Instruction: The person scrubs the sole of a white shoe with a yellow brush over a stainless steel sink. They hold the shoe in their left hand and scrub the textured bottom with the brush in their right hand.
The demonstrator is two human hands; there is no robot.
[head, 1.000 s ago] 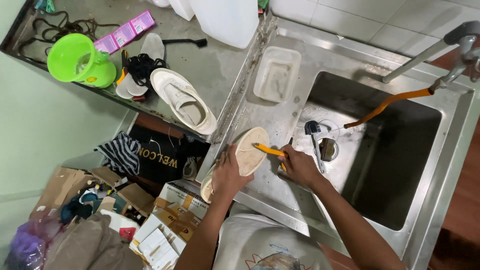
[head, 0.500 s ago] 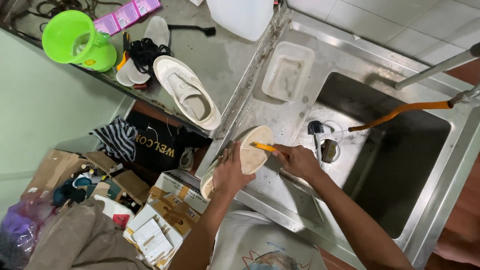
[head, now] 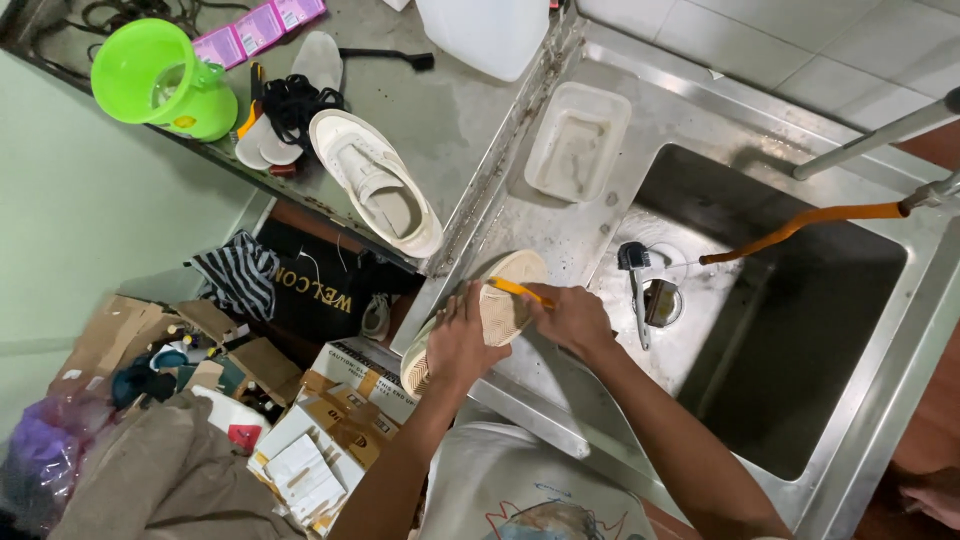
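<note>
The left hand (head: 462,345) is wrapped around a pale shoe (head: 500,300) turned sole-up, holding it on the near edge of the steel sink's (head: 600,230) drainboard. The right hand (head: 572,318) is closed around a yellow-handled brush (head: 518,291), whose handle lies across the sole.

Just right of the hands, a dark-headed tool (head: 634,275) lies on the wet steel beside the round drain (head: 660,300). An orange hose (head: 800,225) runs from the tap at far right down towards that spot, over the deep basin. Farther back on the drainboard sits a shallow white tub (head: 578,150).

To the left, on the grey surface (head: 440,110), a second white shoe (head: 375,185) lies on its sole, opening up. Beyond it are loose insoles with black laces (head: 290,105), a green plastic jug (head: 160,80) and pink packets (head: 260,25). On the floor below the surface lie a dark doormat (head: 310,290), cardboard boxes (head: 330,410) and heaped clothes (head: 160,480).
</note>
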